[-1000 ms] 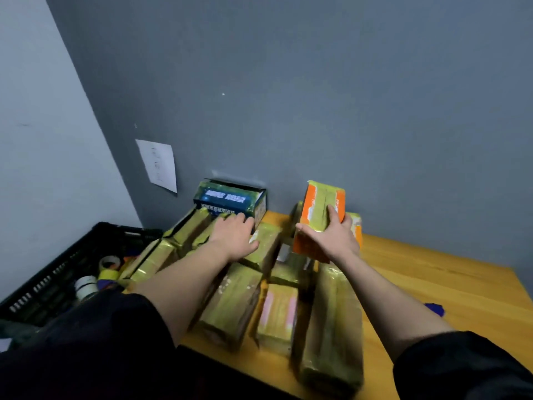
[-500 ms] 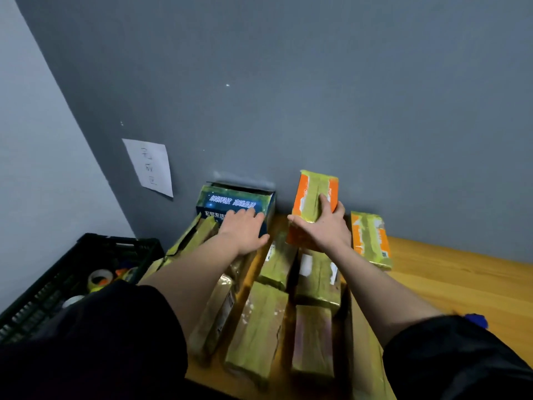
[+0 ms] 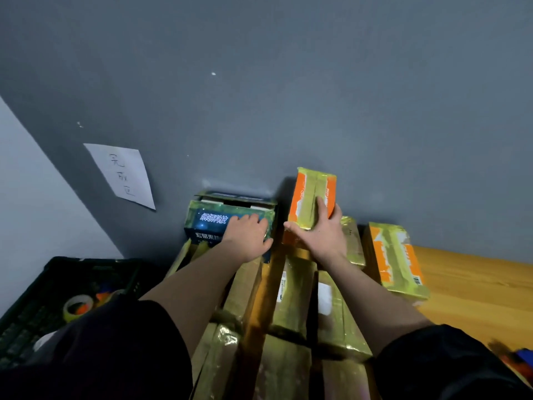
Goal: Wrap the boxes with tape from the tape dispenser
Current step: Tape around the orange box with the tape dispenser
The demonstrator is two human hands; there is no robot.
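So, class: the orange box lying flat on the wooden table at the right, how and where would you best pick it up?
Grip the flat orange box across its two long sides, coming from above. It lies flat, its broad taped face up, and the table to its right is open, so probably reach from there.

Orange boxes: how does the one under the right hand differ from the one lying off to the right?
The held orange box stands on end against the wall, gripped by the right hand; the lying orange box rests flat on the wooden table, untouched. The held one sits atop other wrapped boxes; the lying one shows a barcode label near its lower corner. Both are orange with a yellowish tape band running lengthwise.
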